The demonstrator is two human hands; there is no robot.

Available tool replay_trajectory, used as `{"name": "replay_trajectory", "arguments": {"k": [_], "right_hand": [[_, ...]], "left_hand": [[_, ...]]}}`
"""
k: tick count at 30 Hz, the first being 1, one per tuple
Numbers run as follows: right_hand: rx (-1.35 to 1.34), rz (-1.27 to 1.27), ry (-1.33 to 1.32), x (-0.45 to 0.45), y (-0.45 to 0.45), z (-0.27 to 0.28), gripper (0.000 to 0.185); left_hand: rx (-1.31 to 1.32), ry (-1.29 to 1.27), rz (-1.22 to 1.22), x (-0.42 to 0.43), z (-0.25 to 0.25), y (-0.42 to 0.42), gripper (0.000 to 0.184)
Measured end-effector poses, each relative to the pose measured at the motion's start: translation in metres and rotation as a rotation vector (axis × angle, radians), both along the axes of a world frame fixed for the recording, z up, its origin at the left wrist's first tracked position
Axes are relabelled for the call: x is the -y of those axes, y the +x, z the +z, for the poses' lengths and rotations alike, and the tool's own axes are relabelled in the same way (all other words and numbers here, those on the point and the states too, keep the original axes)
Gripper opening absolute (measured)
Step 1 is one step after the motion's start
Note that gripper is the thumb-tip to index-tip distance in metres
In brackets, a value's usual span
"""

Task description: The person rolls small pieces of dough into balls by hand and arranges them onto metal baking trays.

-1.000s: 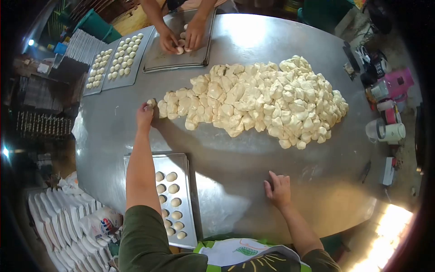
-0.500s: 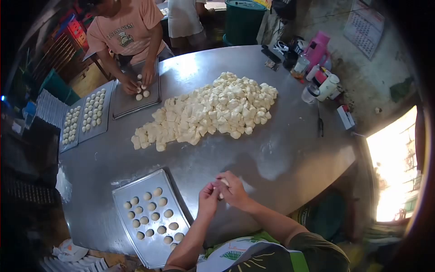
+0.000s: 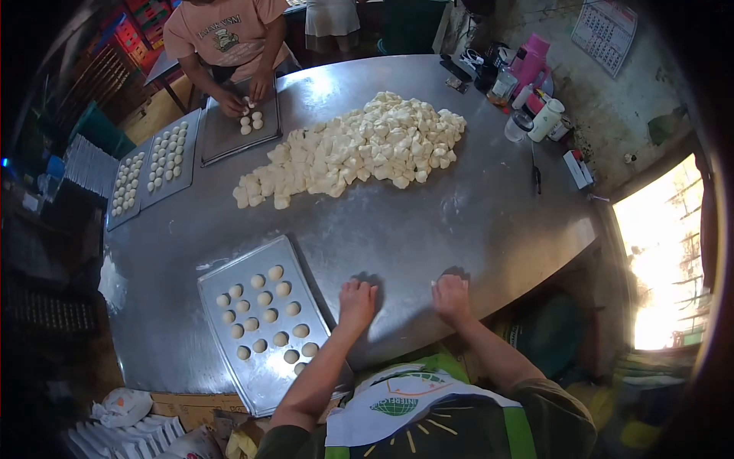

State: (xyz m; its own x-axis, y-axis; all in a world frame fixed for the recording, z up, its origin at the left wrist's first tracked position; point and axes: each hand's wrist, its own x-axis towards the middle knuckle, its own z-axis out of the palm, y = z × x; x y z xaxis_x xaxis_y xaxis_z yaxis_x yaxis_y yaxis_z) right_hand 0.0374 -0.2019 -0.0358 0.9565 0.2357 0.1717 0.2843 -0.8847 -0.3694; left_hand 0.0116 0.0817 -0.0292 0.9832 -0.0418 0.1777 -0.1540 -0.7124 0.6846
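My left hand (image 3: 358, 304) is curled down on the steel table, just right of a metal tray (image 3: 260, 375). My right hand (image 3: 452, 297) is curled the same way, farther right and apart from the left. The fingers of both cup over the table, hiding most of what is under them. Dough showed between the hands a moment earlier, and no loose piece lies beside them. Rows of round dough balls (image 3: 270, 315) sit on the tray. Beyond my hands spreads a large heap of cut dough pieces (image 3: 367, 145).
Across the table (image 3: 397, 237), a person (image 3: 229, 38) handles dough balls on another tray (image 3: 222, 145). Filled trays (image 3: 170, 162) stand at the far left. A pink thermos (image 3: 529, 65), jars and a white bottle (image 3: 547, 120) crowd the right edge, near a dark-handled tool (image 3: 537, 180).
My hands were together with dough between them; now they are apart, palms down on the table, the right one farther right. The view has tilted downward.
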Motion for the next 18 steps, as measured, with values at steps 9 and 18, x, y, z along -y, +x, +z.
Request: {"name": "replay_trajectory", "arguments": {"k": [9,18], "right_hand": [[0.046,-0.014,0.026,-0.084,0.136,-0.016,0.027],[-0.027,0.469,-0.023,-0.021,0.141,-0.036,0.025]], "left_hand": [[0.030,0.351,0.281,0.023,-0.043,0.114,0.030],[-0.202,0.404,0.116,-0.022,-0.022,0.096,0.025]]}}
